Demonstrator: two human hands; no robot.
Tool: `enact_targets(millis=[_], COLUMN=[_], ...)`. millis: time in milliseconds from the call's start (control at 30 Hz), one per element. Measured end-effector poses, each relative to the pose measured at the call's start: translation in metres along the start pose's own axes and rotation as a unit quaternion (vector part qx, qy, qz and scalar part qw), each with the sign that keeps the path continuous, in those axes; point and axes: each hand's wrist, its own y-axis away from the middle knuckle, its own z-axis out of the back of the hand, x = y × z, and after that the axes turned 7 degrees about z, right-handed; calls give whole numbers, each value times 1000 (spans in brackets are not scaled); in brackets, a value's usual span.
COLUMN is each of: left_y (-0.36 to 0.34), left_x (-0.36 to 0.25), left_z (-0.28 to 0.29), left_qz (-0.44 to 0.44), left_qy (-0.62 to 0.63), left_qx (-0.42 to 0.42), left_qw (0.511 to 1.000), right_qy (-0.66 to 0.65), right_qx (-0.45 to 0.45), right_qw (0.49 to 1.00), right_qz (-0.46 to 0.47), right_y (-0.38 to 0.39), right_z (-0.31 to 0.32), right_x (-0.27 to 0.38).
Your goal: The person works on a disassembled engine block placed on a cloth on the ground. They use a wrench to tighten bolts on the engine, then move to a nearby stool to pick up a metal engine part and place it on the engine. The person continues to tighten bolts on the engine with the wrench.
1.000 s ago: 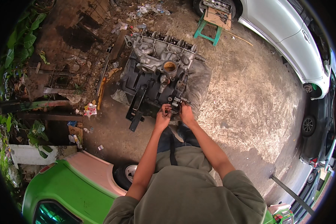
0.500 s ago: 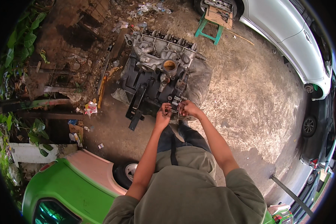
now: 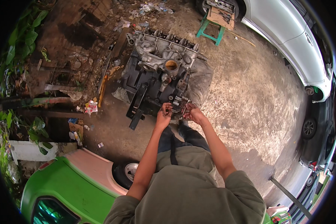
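Observation:
A dirty engine block stands in front of me, with a silvery metal manifold along its far side and a round, rust-coloured opening. My left hand is at the engine's near edge, its fingers curled together; whatever they grip is hidden. Just to its right, my right hand pinches a slim, shiny wrench beside a small metal bracket on the engine's near right corner. Where the wrench's ends touch is too small to tell.
A dark flat bracket juts from the engine's near left side. Beyond, a green stool bears a board with tools. A silver car stands at the right, a green car behind me at the left. Litter and planks lie at the left.
My right hand has shifted a little to the right, and the wrench has swung from nearly upright to a slant. My left hand has stayed at the engine's near edge.

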Motion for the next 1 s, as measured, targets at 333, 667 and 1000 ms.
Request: enact_targets(millis=[333,667,1000], left_y=[-1,-1,-1], left_x=[9,8,9], left_z=[0,-1,-1], left_qz=[-24,-40,-51], left_qy=[13,7,-2], left_qx=[11,-2,-7], left_qw=[1000,999,999], right_qy=[612,603,668], right_qx=[-84,-85,-84], right_qw=[700,722,663], right_qz=[360,328,326], right_y=[-18,-24,-32], right_z=[-11,-14,-11], right_x=[-28,-18,-15])
